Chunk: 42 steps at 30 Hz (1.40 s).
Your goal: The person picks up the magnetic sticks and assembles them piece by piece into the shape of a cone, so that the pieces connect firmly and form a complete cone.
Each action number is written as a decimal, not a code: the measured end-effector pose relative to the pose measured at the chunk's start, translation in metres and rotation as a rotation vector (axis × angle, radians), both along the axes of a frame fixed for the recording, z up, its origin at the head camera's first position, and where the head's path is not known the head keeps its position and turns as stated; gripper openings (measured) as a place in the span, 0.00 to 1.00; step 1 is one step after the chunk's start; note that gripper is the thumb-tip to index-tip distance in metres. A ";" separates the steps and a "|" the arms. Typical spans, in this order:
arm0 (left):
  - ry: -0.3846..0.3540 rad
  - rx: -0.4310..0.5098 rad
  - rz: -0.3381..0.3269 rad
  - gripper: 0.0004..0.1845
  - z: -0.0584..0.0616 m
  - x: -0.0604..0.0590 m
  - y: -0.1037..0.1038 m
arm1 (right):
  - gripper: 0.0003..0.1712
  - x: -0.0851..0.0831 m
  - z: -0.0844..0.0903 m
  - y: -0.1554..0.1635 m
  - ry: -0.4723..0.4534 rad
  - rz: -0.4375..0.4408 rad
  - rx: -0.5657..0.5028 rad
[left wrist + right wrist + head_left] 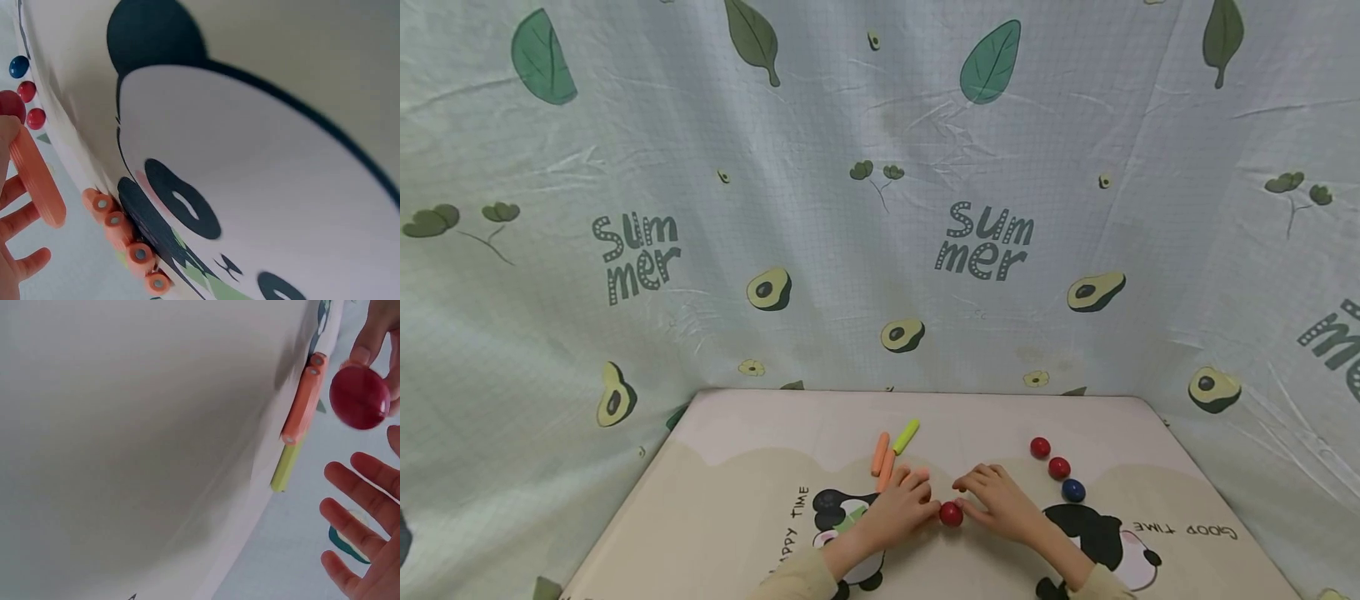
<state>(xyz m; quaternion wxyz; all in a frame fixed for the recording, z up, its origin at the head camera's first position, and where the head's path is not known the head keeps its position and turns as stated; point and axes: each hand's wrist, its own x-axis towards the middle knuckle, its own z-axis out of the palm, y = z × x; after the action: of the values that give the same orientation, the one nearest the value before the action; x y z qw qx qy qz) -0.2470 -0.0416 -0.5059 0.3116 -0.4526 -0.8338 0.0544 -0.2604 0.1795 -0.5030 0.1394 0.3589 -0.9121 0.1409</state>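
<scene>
**Red Ball Between Two Hands, an Orange Stick Pinched at Its Side**

Nearest the person, two tan sleeves (pixel 797 577) reach in over the table (pixel 722 517), whose pale top carries printed pandas: one panda (pixel 868 557) is partly covered by the left arm, and the other panda (pixel 1093 533) by the right.

Just beyond the sleeves, the left hand (pixel 901 508) pinches a ridged orange stick (pixel 39 178) near one end, its other fingers spread away from it. That end meets or nearly meets a glossy red ball (pixel 951 514) (whether they truly touch, the angles leave unsettled). The ball sits between the two hands, close to the fingertips of both. The right hand (pixel 1006 504) grasps nothing; its fingers are extended and parted, the thumb close to the ball, though contact there cannot be told.

Farther out on the right, a blue ball (pixel 1073 491) comes first in a slanting row, followed by a second red ball (pixel 1059 468) and a third red ball (pixel 1040 448). Ahead of the left hand lie loose orange sticks (pixel 880 454) in a cluster, pale spots on their ends, with a yellow-green stick (pixel 906 437) at the far side.

Behind the table hangs a pale cloth (pixel 827 108) printed with leaves, avocado halves and the word "summer".
</scene>
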 end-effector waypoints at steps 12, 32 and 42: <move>-0.087 -0.016 -0.007 0.05 0.001 0.013 -0.024 | 0.08 -0.018 0.005 -0.007 0.061 0.013 0.111; -0.204 -0.057 -0.027 0.06 0.001 0.016 -0.058 | 0.23 -0.039 -0.003 -0.041 0.114 0.092 0.264; -0.247 -0.033 -0.020 0.06 -0.004 0.013 -0.058 | 0.21 -0.041 -0.002 -0.051 0.112 0.093 0.267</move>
<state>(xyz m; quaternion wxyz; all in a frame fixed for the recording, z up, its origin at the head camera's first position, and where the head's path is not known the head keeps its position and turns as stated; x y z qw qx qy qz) -0.2340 -0.0995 -0.5101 0.1995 -0.4693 -0.8602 0.0088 -0.3018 0.1287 -0.5050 0.1345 0.4235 -0.8958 0.0045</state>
